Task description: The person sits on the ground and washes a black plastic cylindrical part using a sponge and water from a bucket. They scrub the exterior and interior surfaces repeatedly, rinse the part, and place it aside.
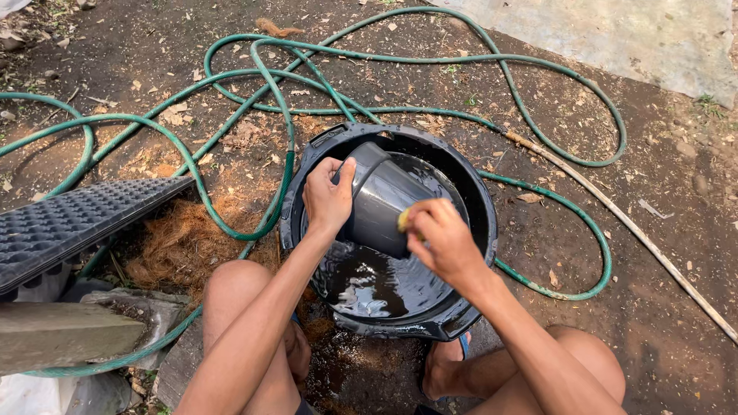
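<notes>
The fingers of the left hand [328, 198] curl over the rim of a dark grey plastic pot [382, 201], thumb on the outside, holding it tilted over the basin. The right hand [440, 238] has its fingers pinched tight round a small yellow sponge [403, 221], pressed against the pot's smooth, tapering side. The pot is round, wet-looking and glossy, its open mouth turned up and to the left.

Below it sits a wide black plastic basin [480, 200], round with a thick moulded rim, holding shallow dark water that reflects the sky. The basin stands on bare brown earth strewn with dry leaves, between the person's bent knees.

A green rubber garden hose [288, 146] loops in many coils around and behind the basin, touching its left edge. To the left lie a black dimpled seedling tray [69, 219], a heap of brown coconut fibre [181, 242] and a grey concrete block [61, 334]. A pale thin stick [638, 230] crosses the ground on the right.
</notes>
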### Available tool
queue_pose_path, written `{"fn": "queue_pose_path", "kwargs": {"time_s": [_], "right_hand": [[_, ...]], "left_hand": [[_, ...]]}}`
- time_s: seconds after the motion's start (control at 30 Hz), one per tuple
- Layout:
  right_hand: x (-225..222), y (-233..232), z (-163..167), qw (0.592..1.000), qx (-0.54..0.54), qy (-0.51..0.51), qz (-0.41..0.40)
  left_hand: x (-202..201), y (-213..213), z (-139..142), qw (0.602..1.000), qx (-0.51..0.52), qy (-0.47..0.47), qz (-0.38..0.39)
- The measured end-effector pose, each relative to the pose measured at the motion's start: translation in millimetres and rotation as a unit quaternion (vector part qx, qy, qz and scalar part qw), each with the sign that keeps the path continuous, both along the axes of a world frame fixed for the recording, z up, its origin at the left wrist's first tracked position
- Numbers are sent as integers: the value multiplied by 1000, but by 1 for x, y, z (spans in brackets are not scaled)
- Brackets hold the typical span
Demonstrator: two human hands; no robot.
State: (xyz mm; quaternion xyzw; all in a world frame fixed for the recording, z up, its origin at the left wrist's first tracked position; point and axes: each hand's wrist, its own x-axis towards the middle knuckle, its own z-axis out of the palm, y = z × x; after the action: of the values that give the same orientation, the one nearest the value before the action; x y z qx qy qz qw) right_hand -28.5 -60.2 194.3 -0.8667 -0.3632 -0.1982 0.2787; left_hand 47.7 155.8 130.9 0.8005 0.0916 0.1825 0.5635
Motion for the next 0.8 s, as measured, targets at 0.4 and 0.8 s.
{"fn": "queue_pose_path", "kwargs": {"time_s": [0.4,0.8], "right_hand": [[17,-20,-6,996,38,81,-10],[51,-86,-21,970,-4,214,-114]], "left_hand": [[59,13,-105,990,-135,-11,48],[-45,-27,-203,992,101,-70,23]]}}
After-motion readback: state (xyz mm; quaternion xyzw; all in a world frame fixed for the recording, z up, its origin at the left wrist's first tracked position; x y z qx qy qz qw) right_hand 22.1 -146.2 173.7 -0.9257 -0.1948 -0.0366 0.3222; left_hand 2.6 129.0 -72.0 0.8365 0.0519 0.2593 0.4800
